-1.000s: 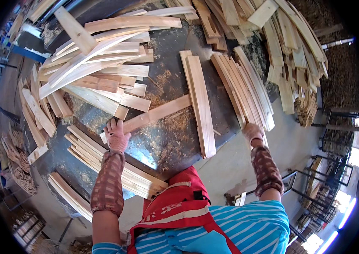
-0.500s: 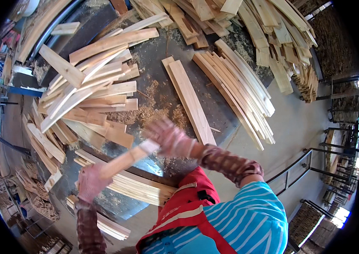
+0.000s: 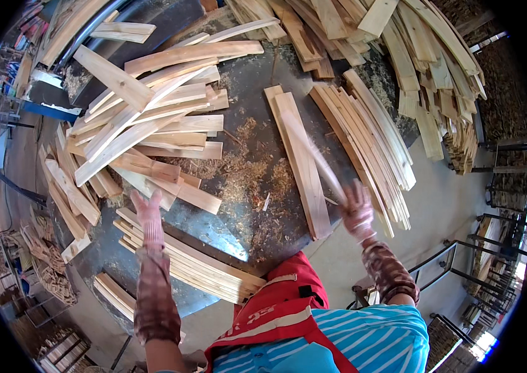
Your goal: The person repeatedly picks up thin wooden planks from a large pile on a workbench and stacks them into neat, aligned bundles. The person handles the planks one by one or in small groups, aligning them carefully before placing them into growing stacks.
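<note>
My right hand [image 3: 357, 212], in a pale pinkish glove, grips the near end of a thin wooden slat [image 3: 314, 155]. The slat is a little blurred and slants over two pale boards [image 3: 304, 180] lying lengthwise on the dark table. My left hand [image 3: 147, 210], gloved too, holds nothing and has its fingers apart. It is at the near edge of a jumbled pile of boards [image 3: 179, 140]; whether it touches them I cannot tell. Below it, beside my left forearm, lies a row of stacked slats [image 3: 195, 267].
A neat row of slats [image 3: 363, 146] stands on the right of the dark table [image 3: 257, 74]. Sawdust [image 3: 245, 168] covers its middle. Larger heaps of boards [image 3: 422, 56] are at the far right. A black metal rail frame [image 3: 447, 258] stands on the floor at right.
The piece of wood that was between both hands has gone to the right with my right hand. My left hand has let go and moved away toward the pile. The view has shifted slightly.
</note>
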The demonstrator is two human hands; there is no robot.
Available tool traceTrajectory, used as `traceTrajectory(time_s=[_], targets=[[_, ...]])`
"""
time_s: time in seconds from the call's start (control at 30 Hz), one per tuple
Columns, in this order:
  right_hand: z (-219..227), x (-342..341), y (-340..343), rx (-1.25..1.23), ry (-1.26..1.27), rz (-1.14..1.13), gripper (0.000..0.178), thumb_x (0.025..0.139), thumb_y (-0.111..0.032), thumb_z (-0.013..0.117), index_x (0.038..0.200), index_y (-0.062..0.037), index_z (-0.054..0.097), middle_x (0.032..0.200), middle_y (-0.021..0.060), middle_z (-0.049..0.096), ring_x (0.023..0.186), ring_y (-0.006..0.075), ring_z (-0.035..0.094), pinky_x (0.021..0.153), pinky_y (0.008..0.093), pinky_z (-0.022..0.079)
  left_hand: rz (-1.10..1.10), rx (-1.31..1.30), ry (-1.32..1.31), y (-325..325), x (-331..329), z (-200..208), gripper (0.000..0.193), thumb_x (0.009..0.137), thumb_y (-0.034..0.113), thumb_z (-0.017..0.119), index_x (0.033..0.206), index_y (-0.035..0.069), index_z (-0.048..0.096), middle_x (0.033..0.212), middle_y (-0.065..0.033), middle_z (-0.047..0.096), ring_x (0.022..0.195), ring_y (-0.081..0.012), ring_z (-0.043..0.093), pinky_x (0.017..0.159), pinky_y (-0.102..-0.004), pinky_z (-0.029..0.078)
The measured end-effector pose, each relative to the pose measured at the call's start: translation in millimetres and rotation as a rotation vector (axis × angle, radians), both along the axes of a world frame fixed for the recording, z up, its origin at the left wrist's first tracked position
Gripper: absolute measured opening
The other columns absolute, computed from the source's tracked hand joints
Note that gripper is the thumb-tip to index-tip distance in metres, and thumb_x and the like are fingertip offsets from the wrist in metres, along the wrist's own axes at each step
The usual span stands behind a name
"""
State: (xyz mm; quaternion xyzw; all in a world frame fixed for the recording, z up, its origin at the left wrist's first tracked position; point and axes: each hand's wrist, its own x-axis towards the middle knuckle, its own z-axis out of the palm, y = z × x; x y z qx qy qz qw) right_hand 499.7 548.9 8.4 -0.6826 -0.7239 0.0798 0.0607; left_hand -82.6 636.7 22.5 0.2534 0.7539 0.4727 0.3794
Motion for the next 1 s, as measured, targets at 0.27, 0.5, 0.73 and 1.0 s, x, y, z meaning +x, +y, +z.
traceTrajectory(time_s=[0.27,0.5,0.73,1.0], targets=[[-39.8,85.9,29.2,0.019,-0.5,-0.197,0.091,0.08,-0.028,0.073,0.156,-0.0033,0.028,0.159,0.0247,0.031,0.144,0.0445,0.032,0.121,0.054,0.024,0.206,-0.079,-0.776,32.6,-12.3,-63.6,0.069,0.09,0.031,0.075,0.146,0.007,0.043,0.14,-0.0138,0.055,0.13,-0.0292,0.052,0.105,-0.044,0.048],[-23.2,-102.8,75.6,-0.167,0.231,-0.209,0.099,0.074,-0.039,0.08,0.153,-0.0031,0.032,0.144,0.0251,0.049,0.129,0.0457,0.05,0.108,0.0509,0.043,-0.297,-0.16,-0.599,71.6,74.2,2.7,0.056,0.092,0.031,0.072,0.136,0.004,0.051,0.117,-0.0119,0.063,0.112,-0.0295,0.062,0.094,-0.0419,0.055],[-24.7,-151.0,72.8,-0.166,1.192,-0.427,0.082,0.079,0.001,0.071,0.153,0.0009,0.034,0.133,0.017,0.059,0.113,0.0253,0.063,0.097,0.0319,0.051,-0.749,-0.235,-0.448,-22.2,121.6,63.0,0.076,0.089,0.035,0.072,0.148,0.0,0.039,0.132,-0.0185,0.057,0.117,-0.0266,0.059,0.102,-0.0391,0.052],[93.3,-300.4,25.5,-0.667,1.547,0.312,0.08,0.086,-0.012,0.065,0.158,-0.0022,0.03,0.128,0.0113,0.059,0.108,0.021,0.059,0.091,0.0311,0.052,-0.417,0.128,-0.277,-150.6,165.1,105.2,0.117,0.071,-0.002,0.08,0.162,0.023,0.011,0.131,-0.0137,0.058,0.124,-0.0242,0.054,0.103,-0.0383,0.048]])
